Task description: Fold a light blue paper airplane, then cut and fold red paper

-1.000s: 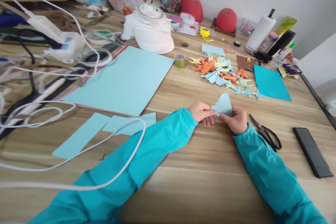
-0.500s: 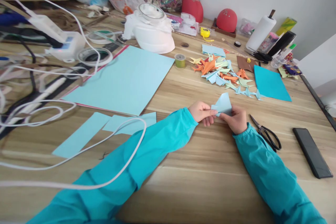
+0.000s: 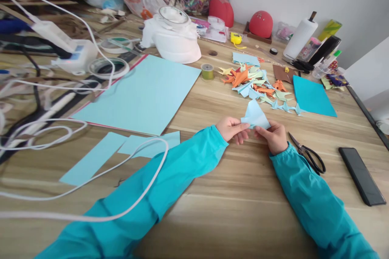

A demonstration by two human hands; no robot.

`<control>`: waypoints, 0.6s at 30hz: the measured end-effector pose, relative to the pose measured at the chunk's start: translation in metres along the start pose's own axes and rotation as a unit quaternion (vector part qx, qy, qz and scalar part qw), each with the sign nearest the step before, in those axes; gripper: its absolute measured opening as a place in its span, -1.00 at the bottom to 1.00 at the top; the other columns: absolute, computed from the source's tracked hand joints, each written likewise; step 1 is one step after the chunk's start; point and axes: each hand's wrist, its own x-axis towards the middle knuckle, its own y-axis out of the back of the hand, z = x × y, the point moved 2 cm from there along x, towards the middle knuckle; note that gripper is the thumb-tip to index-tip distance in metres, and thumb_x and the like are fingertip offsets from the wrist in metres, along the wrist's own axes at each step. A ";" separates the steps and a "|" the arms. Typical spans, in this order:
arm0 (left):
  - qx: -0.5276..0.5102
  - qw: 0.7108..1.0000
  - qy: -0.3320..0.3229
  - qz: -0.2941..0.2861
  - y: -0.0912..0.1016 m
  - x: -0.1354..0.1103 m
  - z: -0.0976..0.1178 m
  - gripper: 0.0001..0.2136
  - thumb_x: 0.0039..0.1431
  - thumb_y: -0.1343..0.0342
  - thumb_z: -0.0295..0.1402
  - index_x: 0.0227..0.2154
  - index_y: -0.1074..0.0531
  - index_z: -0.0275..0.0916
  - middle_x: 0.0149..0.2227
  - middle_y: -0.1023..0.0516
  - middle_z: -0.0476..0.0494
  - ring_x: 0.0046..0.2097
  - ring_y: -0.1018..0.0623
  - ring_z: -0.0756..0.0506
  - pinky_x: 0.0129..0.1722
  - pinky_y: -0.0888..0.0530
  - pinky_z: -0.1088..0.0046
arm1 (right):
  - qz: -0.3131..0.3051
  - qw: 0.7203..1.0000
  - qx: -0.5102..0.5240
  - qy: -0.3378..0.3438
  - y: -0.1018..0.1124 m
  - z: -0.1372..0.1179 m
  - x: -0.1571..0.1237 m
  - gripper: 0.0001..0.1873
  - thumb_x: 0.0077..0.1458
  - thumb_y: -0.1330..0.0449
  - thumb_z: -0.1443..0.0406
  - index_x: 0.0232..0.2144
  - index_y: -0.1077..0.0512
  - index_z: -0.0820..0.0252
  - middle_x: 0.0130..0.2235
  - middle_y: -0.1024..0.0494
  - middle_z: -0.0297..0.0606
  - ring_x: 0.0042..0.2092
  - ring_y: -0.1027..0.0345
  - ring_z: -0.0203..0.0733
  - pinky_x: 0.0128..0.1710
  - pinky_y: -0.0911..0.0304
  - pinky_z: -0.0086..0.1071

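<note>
Pinching pale blue folded paper piece (image 3: 254, 115) between our left hand (image 3: 232, 128) and right hand (image 3: 275, 137), both grips clamped on it, above wooden table (image 3: 243, 194), black scissors (image 3: 308, 154) near.

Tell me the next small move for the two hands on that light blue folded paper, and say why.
Probably lay the light blue folded paper on the table and press its crease flat. The left hand pinches its left corner, the right hand its lower right edge; the piece is raised, point tilted up, and its flaps look loose.
</note>
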 end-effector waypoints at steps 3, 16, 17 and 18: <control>0.013 1.000 0.005 -0.018 0.000 -0.001 -0.001 -0.68 -0.14 -0.26 -0.17 -0.54 -0.46 -0.41 -0.63 -0.51 -0.09 -0.67 -0.45 0.03 -0.70 -0.39 0.56 | 0.013 1.000 -0.004 0.003 0.000 -0.001 -0.001 -0.82 -0.21 -0.35 0.24 -0.57 -0.46 0.23 -0.62 -0.51 -0.35 -0.59 -0.33 -0.31 -0.57 -0.28 -0.43; 0.048 0.997 -0.006 -0.052 0.001 0.001 -0.004 -0.66 -0.25 -0.31 -0.17 -0.54 -0.46 -0.39 -0.55 -0.55 -0.13 -0.64 -0.47 0.04 -0.67 -0.41 0.57 | -0.006 0.999 0.047 0.005 -0.002 0.000 -0.002 -0.55 -0.24 -0.37 0.23 -0.22 -0.40 0.17 -0.52 -0.54 -0.36 -0.55 -0.38 -0.27 -0.57 -0.30 -0.41; 0.039 0.998 -0.006 -0.050 0.002 0.001 -0.003 -0.66 -0.24 -0.31 -0.17 -0.53 -0.46 -0.39 -0.54 -0.55 -0.13 -0.64 -0.47 0.04 -0.68 -0.41 0.57 | -0.008 0.998 0.057 0.003 -0.001 0.000 -0.002 -0.54 -0.20 -0.34 0.22 -0.18 -0.38 0.15 -0.50 -0.55 -0.36 -0.55 -0.38 -0.27 -0.57 -0.30 -0.41; 0.031 0.998 -0.007 -0.048 0.002 0.001 -0.002 -0.65 -0.23 -0.30 -0.16 -0.51 -0.46 -0.39 -0.54 -0.56 -0.13 -0.64 -0.47 0.04 -0.68 -0.41 0.57 | -0.013 0.998 0.062 0.001 -0.001 0.000 -0.002 -0.59 -0.14 -0.31 0.20 -0.19 -0.39 0.15 -0.49 -0.55 -0.34 -0.54 -0.38 -0.28 -0.56 -0.30 -0.41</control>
